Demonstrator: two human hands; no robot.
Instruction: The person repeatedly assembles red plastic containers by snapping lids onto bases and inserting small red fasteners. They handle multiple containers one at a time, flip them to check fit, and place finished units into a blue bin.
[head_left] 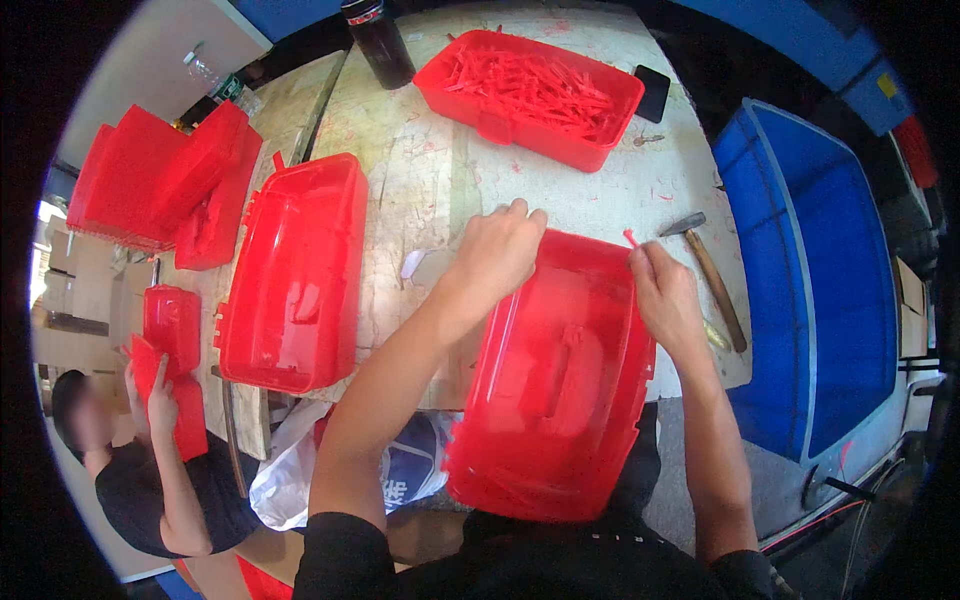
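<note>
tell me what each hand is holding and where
Left hand grips the red box by its far edge; right hand pinches a small red pin by its lower end.

Red plastic case (555, 380) – closed, tilted; thin red pin (630, 238) at corner.

Left hand (497, 252) grips the far edge of a glossy red plastic box (555, 385); right hand (662, 292) pinches a thin red plastic pin (631, 238) at its two-o'clock corner, wooden-handled hammer (714, 279) just beyond

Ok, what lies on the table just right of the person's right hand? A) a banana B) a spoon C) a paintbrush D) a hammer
D: a hammer with a wooden handle lies on the table beside the right hand.
</note>
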